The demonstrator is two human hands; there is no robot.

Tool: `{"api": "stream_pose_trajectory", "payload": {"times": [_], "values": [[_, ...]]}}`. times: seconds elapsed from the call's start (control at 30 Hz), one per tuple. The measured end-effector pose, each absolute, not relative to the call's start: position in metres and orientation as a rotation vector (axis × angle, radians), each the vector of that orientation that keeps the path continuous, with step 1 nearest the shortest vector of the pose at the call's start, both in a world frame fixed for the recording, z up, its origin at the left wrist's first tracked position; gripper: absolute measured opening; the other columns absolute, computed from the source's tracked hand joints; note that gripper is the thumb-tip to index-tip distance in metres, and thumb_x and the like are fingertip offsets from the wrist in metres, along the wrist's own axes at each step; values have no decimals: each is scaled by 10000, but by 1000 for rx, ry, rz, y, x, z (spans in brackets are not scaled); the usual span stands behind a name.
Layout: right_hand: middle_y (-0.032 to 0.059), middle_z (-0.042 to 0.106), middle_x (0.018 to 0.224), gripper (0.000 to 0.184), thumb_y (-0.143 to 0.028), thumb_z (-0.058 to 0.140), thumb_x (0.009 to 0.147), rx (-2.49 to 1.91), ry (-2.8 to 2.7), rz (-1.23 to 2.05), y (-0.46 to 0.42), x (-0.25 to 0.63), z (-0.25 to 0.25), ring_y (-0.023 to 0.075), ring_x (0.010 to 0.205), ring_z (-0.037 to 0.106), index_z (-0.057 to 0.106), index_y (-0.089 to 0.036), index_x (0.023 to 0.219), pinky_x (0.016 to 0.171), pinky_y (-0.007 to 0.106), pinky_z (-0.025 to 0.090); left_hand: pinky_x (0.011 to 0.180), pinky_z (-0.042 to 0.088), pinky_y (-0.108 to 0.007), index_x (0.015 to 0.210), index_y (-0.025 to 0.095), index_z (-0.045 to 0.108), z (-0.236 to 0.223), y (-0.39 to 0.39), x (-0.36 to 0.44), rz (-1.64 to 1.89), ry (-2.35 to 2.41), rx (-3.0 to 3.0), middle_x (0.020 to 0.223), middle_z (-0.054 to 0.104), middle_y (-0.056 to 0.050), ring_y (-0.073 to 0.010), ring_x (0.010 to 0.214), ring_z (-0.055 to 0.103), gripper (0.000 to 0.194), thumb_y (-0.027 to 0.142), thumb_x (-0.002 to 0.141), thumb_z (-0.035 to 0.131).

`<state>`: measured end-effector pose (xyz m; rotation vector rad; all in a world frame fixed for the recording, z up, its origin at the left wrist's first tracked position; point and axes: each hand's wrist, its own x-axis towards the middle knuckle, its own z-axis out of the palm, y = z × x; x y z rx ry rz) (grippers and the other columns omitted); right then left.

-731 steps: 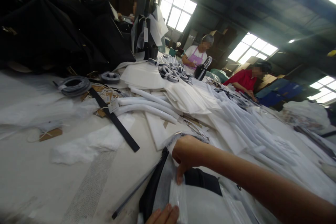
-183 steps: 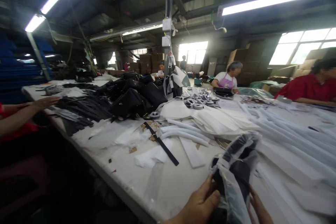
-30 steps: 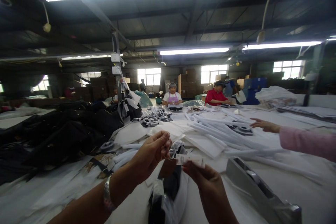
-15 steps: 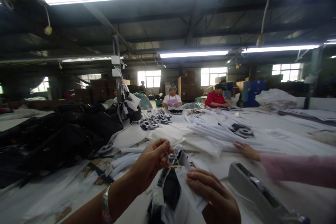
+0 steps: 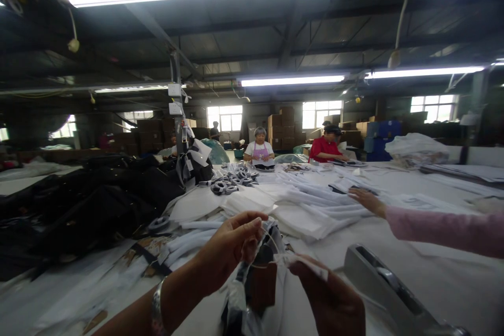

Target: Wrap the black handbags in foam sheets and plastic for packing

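Observation:
My left hand (image 5: 232, 244) is raised over the table with its fingers pinched on a thin string from which a brown tag (image 5: 263, 284) hangs. My right hand (image 5: 328, 299), low in view, has its fingers closed on a strip of clear tape (image 5: 305, 263) next to the tag. Below both hands lies a dark item wrapped in a clear plastic bag (image 5: 240, 304).
A grey tape dispenser (image 5: 388, 289) stands at the right. A co-worker's pink-sleeved arm (image 5: 437, 228) reaches across white rolled sheets (image 5: 315, 205). Black bags (image 5: 94, 194) are heaped at the left. Two people work at the table's far end.
The brown tag now hangs below my left hand, and my right hand has closed on the tape strip. The co-worker's hand has moved farther back over the white sheets.

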<state>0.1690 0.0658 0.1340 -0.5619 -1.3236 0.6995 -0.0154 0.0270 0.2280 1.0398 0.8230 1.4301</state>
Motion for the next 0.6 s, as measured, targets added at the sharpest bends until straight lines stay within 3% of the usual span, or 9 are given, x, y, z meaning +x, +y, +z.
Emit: {"api": "stream_pose_trajectory", "payload": {"times": [0.1,0.27,0.5,0.6], "values": [[47,797,807,176,-391,800,762,-645,-1227,877,65,171,139,276,796,767,809,-243,856,757,344,650,418,256,-140,951,162,728,231,24,-16,1379,869,1180,676,588,18,-5,440,383,302,404,789,805],[58,801,893,138,-320,804,767,-536,-1340,821,75,175,142,276,843,765,816,-255,889,804,355,643,411,227,-133,917,173,747,236,16,-11,1331,809,1260,691,640,-8,-5,438,386,262,404,803,794],[66,781,1061,265,-174,762,798,-208,-1594,833,79,167,116,266,939,758,792,-309,1024,814,324,636,527,417,-107,940,176,749,247,13,0,1458,558,1045,733,628,15,-3,530,523,162,270,821,801],[61,755,1148,323,-160,696,834,-270,-1698,780,79,174,106,265,1057,719,761,-315,1111,903,338,601,594,477,-124,954,167,744,247,17,-1,1515,567,1048,774,651,4,-27,604,587,147,265,848,774]]}}
